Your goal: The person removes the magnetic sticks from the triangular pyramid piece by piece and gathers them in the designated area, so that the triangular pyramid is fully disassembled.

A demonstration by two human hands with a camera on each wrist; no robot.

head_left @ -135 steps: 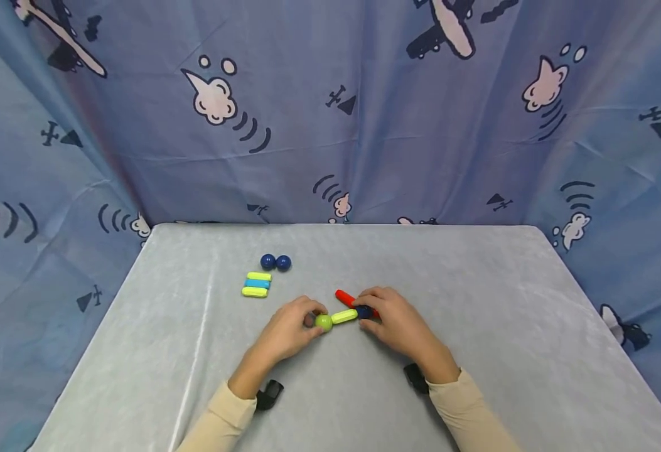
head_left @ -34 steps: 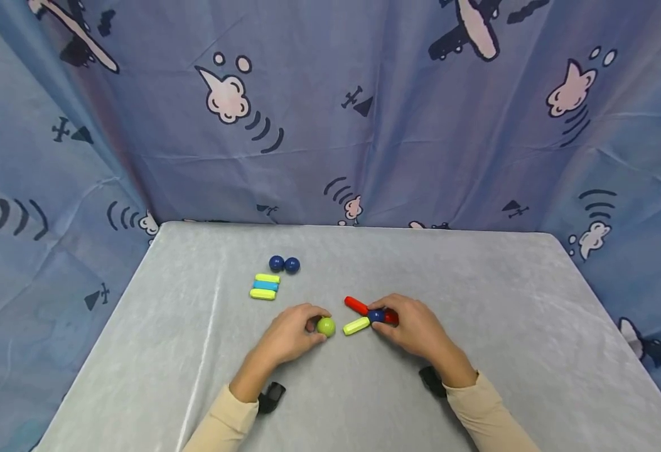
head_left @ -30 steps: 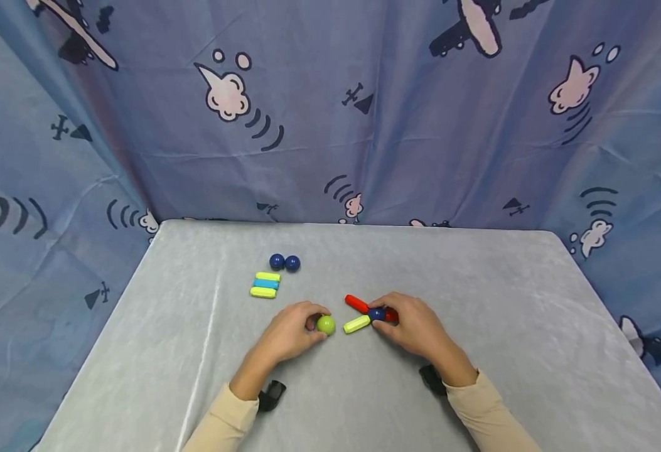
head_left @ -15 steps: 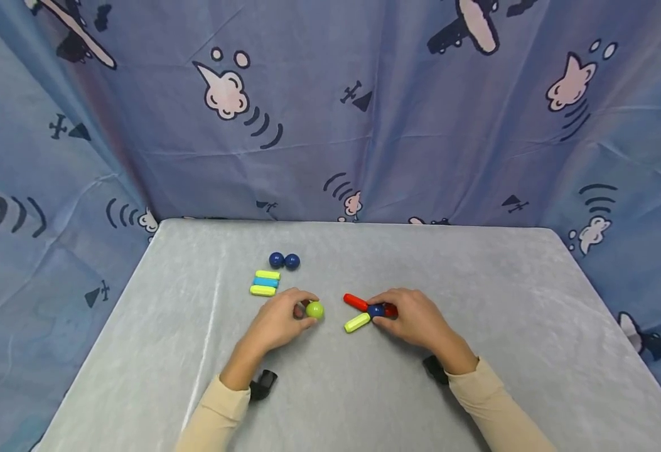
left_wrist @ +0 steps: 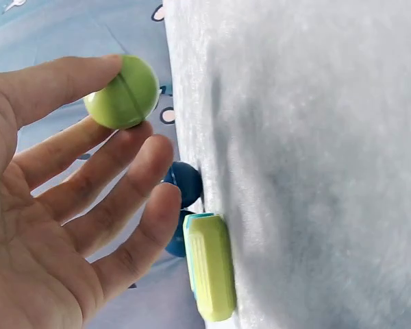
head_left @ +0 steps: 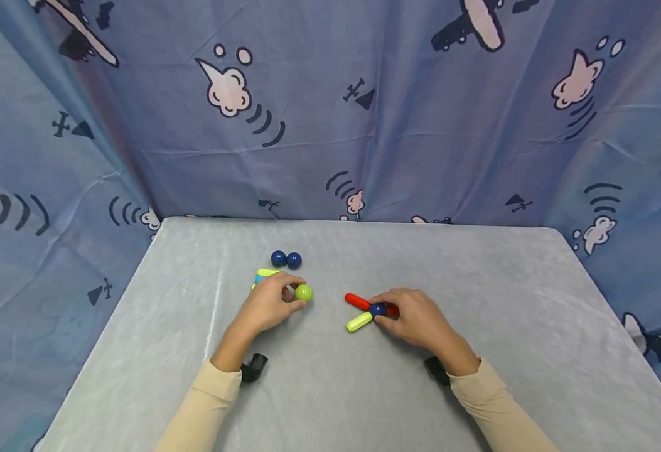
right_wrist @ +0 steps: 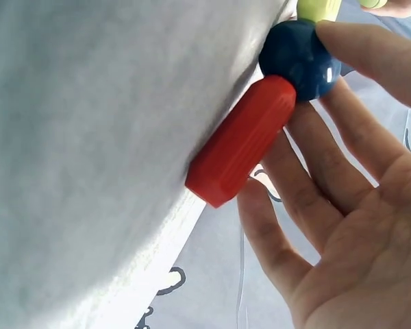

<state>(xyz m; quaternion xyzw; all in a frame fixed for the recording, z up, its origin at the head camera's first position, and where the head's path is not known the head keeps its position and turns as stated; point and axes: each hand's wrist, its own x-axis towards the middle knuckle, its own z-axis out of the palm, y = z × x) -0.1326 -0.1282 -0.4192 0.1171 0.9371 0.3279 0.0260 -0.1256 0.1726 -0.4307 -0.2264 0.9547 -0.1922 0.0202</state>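
Between thumb and fingertips, my left hand (head_left: 268,302) pinches a green ball (left_wrist: 127,92), lifted off the table in the left wrist view. Right of it, my right hand (head_left: 412,317) grips a dark blue ball (right_wrist: 299,60) by its sides. Joined to that ball are a red rod (head_left: 357,301) pointing back left, a yellow-green rod (head_left: 359,322) pointing front left, and a second red rod (right_wrist: 243,140) under the right fingers. Yellow-green and light blue rods (head_left: 268,272) lie partly hidden behind my left hand.
Two dark blue balls (head_left: 286,259) sit side by side behind the loose rods. The grey cloth-covered table (head_left: 477,270) ends at a blue patterned curtain (head_left: 307,113). Both wrists carry a black camera (head_left: 254,367).
The green ball came apart from the yellow-green rod's end. My left hand has since carried it back and left, towards the loose rods. The right hand still holds the joined pieces.
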